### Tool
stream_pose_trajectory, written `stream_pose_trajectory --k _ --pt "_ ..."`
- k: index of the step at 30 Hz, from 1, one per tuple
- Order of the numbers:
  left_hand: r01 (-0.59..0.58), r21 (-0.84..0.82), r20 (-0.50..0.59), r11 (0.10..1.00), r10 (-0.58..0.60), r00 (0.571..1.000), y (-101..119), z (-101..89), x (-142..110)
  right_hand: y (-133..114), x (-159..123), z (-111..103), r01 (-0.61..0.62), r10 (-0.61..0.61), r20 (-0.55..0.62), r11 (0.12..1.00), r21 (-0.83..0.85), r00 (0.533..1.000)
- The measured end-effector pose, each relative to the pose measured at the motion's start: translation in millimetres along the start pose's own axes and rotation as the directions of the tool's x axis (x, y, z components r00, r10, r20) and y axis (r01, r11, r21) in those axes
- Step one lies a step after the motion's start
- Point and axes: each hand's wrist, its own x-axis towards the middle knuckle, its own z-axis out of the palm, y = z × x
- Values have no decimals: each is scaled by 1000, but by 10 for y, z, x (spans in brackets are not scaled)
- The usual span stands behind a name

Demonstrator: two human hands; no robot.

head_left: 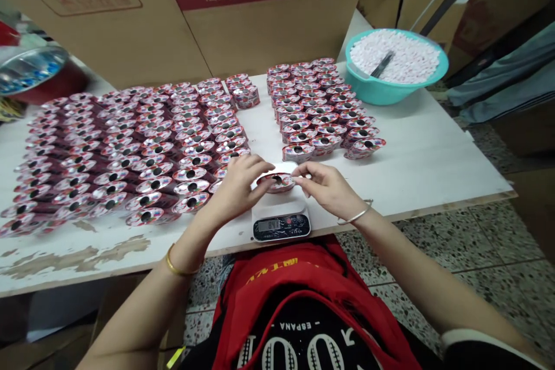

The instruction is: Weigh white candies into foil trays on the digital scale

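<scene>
A small oval red-and-white printed container (286,182) with a dark round hole in its top stands on a white digital scale (281,205). Dark digits show on the scale's display (269,225). My left hand (240,185) is at the container's left end, fingers curved and apart from the thumb, whose tip is by the rim. At the right end, my right hand (327,188) has its thumb and forefinger pinched together. A tiny white piece (308,176) like a candy shows at those fingers.
Rows of similar containers (150,185) fill the table's left side, with another block (312,110) behind the scale. A turquoise basin (381,92) holds small white pieces and a dark-handled tool. A red-sided metal bowl (52,84) stands left. A large cardboard box (260,34) backs the table.
</scene>
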Motion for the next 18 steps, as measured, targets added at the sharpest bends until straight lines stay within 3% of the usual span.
stream_pose_trajectory --k 3,8,13,18 --pt "97 -109 -128 989 -111 985 -68 -86 -172 -150 153 115 131 -127 36 939 -317 991" --pt "145 -142 -112 979 -161 981 -140 -149 -476 -221 306 297 212 -115 193 750 -626 974" --pt "195 -175 -84 965 -212 974 -109 -125 -649 -186 327 332 277 -155 239 706 -652 958" --pt "255 -193 -153 947 -286 946 -136 -183 -745 -243 290 68 344 -362 86 747 -570 928"
